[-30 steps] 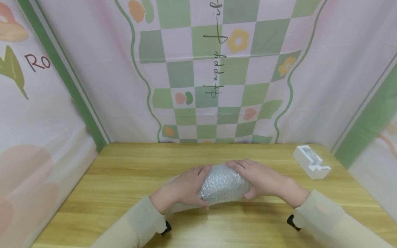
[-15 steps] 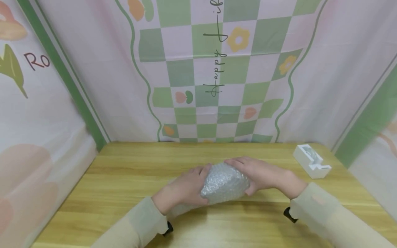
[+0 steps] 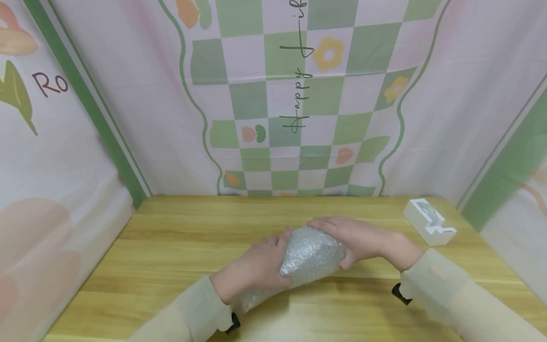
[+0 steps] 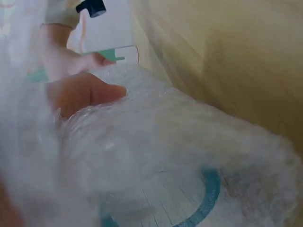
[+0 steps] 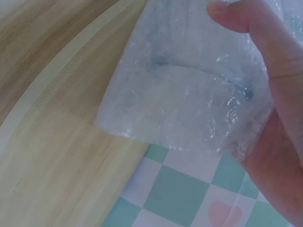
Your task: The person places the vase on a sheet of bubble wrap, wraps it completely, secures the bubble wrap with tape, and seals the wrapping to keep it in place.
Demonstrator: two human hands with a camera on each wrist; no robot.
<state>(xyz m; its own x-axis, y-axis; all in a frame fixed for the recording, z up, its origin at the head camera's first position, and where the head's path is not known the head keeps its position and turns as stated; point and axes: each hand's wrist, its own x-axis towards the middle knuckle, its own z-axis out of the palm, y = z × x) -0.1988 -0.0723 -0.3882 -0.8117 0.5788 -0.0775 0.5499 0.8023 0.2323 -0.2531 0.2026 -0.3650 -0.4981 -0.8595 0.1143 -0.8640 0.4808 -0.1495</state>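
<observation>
A bundle in clear bubble wrap [image 3: 314, 251] is held over the table in both hands, slanting with its left end nearer the person. My left hand [image 3: 256, 268] grips its left part, thumb on the near side. The right hand [image 3: 361, 241] curls round its right end, fingers over the top. Through the wrap's open end in the left wrist view, a teal curved rim [image 4: 210, 194] shows inside; what it belongs to is unclear. The right wrist view shows the wrap's other end [image 5: 184, 109] with a dark curved line behind the plastic.
On the wooden table [image 3: 192, 223], at the back right, stands a white tape dispenser [image 3: 429, 228] with a clear roll in it. A checkered fabric backdrop [image 3: 284, 99] hangs behind the table's far edge, with printed fabric on both sides.
The bundle has tilted: its left end has come down toward the person along with the left hand. My right hand has shifted slightly, still holding the right end. The tape dispenser stays put.
</observation>
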